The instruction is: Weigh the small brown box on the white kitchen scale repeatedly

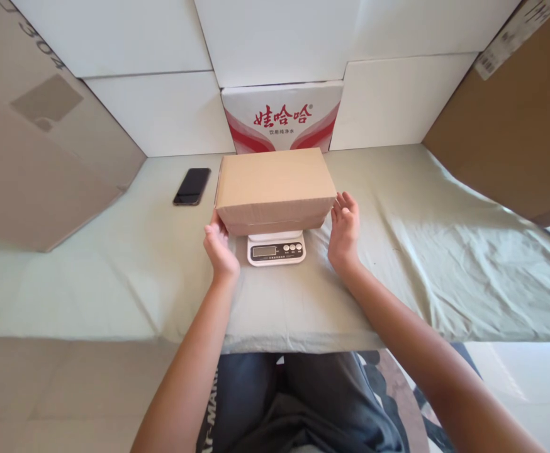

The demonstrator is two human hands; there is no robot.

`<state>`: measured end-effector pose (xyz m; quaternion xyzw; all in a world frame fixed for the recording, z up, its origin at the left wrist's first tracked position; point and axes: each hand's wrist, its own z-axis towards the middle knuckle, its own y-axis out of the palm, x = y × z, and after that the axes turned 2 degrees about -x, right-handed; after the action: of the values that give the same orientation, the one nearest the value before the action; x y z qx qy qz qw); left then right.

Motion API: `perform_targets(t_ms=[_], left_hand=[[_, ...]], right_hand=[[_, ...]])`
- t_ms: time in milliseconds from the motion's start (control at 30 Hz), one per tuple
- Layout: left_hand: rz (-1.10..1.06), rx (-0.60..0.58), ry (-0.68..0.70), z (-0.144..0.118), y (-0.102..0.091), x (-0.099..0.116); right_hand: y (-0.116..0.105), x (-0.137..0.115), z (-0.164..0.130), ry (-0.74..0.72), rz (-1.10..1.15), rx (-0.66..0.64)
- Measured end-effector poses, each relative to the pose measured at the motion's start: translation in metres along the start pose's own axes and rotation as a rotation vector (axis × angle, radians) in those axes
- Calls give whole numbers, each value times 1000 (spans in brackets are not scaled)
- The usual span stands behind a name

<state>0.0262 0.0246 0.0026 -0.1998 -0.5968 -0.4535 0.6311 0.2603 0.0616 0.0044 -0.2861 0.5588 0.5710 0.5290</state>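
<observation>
A plain brown cardboard box (275,179) sits over a small white digital scale (276,251), hiding most of its platform. The scale's dark panel, display and round buttons show in front; no reading can be made out. At the box's lower left corner is my left hand (221,248), its fingers partly hidden behind the side and its thumb toward me. My right hand (344,233) is at the right end, palm facing inward and bent fingertips against the box's edge. Between them the two hands hold the box by its ends.
A black phone (192,186) lies left of the box on the pale green cloth (392,251). White boxes (275,38) and a red-and-white printed carton (282,116) form a wall behind. Large brown cartons stand at left (43,170) and right (520,126).
</observation>
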Motion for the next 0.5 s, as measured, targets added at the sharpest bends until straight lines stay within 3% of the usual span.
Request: perform_targets(t_ms=[233, 500], left_hand=[[9, -26, 0, -8, -1, 6], [48, -68, -20, -14, -1, 8]], right_hand=[[-5, 6, 1, -39, -50, -149], [14, -9, -16, -120, -35, -308]])
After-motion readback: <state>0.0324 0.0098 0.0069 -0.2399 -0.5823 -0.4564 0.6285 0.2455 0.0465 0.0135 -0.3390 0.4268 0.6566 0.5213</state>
